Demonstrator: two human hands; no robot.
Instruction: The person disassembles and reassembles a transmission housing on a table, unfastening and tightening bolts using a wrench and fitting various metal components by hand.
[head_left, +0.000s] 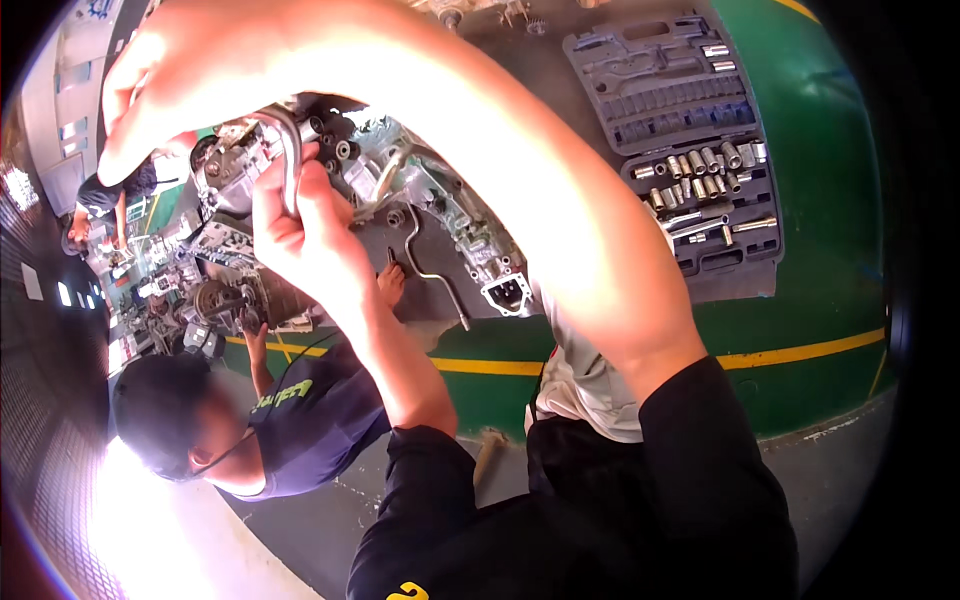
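Observation:
My left hand [310, 215] is closed around a curved grey pipe [292, 150], its fingers wrapped on the lower part of the bend. The pipe arches over the metal engine parts [235, 170] on the dark tabletop. My right arm sweeps across the top of the view, and my right hand [150, 95] hangs at the upper left with its fingers curled. Glare washes this hand out, so what it holds, if anything, cannot be made out. Near my left wrist lie a thin bent metal tube [415, 250] and a long metal housing [480, 245] with an open flanged end.
An open grey socket case [620, 145] with several sockets lies at the right. At the lower left a co-worker [320, 415] in a dark cap leans in, hands by the machinery. Another person [100, 200] is farther off. A yellow line [800, 352] crosses the green floor.

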